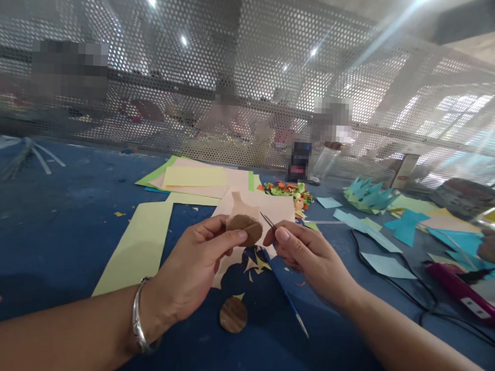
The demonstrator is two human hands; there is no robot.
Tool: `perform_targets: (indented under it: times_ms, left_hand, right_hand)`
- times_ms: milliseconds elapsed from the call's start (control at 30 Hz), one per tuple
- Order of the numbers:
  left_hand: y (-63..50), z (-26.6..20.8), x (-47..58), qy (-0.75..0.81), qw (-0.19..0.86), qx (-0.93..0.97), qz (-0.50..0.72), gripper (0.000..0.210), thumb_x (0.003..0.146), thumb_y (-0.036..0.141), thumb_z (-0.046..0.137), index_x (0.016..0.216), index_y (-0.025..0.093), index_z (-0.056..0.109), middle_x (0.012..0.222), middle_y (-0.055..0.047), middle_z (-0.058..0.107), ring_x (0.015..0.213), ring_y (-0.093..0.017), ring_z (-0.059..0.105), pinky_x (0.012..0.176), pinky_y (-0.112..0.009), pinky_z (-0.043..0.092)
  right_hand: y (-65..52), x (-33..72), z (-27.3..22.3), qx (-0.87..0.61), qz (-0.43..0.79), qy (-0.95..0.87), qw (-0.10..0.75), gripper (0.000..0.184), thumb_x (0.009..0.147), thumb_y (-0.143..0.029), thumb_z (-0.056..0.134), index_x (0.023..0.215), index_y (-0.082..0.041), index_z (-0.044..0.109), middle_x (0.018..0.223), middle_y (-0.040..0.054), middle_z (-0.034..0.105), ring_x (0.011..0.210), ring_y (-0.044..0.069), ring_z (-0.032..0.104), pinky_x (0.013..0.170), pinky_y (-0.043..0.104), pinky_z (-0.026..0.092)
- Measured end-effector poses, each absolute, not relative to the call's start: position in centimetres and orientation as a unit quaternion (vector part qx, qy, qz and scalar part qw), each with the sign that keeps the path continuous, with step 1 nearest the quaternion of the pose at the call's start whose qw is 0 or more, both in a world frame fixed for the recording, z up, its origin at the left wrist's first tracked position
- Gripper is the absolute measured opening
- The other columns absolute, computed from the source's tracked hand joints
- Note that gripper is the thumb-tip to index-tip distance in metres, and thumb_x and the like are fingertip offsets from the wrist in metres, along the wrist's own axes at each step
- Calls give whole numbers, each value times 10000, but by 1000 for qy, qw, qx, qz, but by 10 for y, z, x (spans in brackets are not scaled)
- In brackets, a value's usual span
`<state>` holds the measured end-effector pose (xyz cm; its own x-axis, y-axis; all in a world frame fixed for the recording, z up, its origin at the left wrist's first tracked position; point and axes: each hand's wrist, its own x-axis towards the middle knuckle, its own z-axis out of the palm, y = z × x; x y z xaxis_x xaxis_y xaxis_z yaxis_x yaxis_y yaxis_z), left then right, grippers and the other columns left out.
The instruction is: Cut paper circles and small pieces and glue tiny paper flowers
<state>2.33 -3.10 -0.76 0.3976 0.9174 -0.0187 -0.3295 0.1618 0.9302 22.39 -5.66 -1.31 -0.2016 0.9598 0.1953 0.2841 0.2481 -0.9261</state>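
Note:
My left hand [197,260] is closed, thumb on top, on a round brown disc [249,231] with a thin line across it. Behind the disc rises a flared piece of pale pink paper [242,204]; whether the same hand pinches it I cannot tell. A pair of fine-pointed tweezers [267,220] is gripped in my right hand [302,249], tips pointing towards the disc without touching it. Below my hands a second brown disc [233,315] lies on the blue table. A slim blue-handled tool with a silvery end [287,295] rests beside it, its kind unclear.
Pink paper sheets [282,206], yellow paper [139,240] and small scraps [258,262] lie around. Further back are colourful clippings [291,192] and a turquoise paper crown shape [369,194]. A purple power strip [461,293] with black cables and another person's hand [493,245] are right.

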Motion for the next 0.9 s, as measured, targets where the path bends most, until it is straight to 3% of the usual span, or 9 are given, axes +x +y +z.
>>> perform_targets:
  times_ms: [233,700,900]
  left_hand:
    - [-33,-3,24,290,746,448,398,80,772,238,782,817,199,729,798,2,697,723,-126,623,700,-240,486]
    - [-31,-8,23,288,742,457,396,50,815,218,762,801,196,719,791,16,636,694,-82,503,662,-190,410]
    - [-31,-9,22,274,756,452,387,68,810,226,779,847,190,733,817,7,684,721,-81,565,669,-175,434]
  right_hand:
    - [-58,222,-9,-461,416,-679,392,471,953,-624,518,823,-176,586,615,-59,340,492,76,267,427,223,224]
    - [-60,225,-10,-440,467,-659,393,460,957,-600,539,802,-169,578,579,-79,301,478,70,250,432,225,227]
    - [-60,227,-11,-449,453,-663,392,459,972,-589,521,791,-171,575,581,-76,310,492,73,268,451,226,243]
